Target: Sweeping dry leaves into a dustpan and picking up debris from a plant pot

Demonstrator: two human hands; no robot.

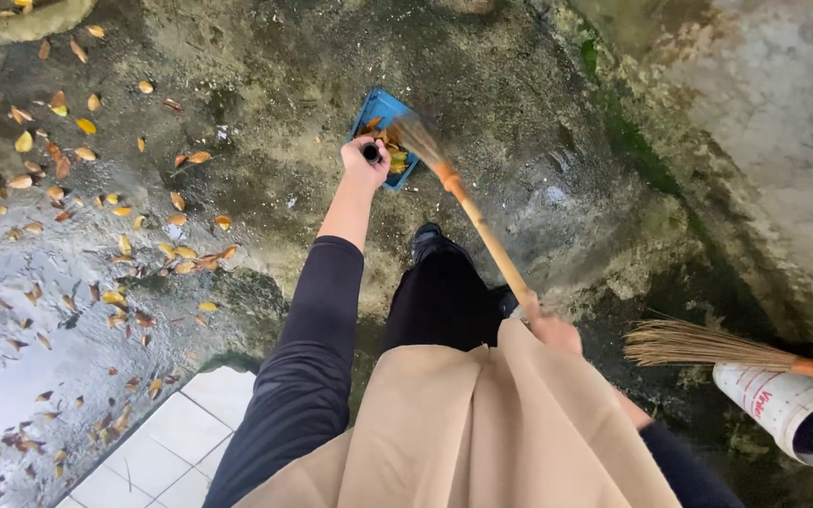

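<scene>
Blue dustpan (380,106) gripped in our left hand (365,158); right hand (553,331) clasps the broom (478,224), sweeping leaves (393,156) in; short strokes next.

A wet, mossy concrete floor (265,75) is being shown across most of the frame, darkened by damp (greenest along the wall at the upper right). Yellow and brown fallen leaves (96,188) are being seen scattered over its left half, some lying in a puddle (21,357) at the lower left. A blue dustpan (376,105) is being rested on it at upper centre. A white pipe (792,404) is lying at the lower right, and pale tiles (171,442) are adjoining the concrete at the bottom.
</scene>
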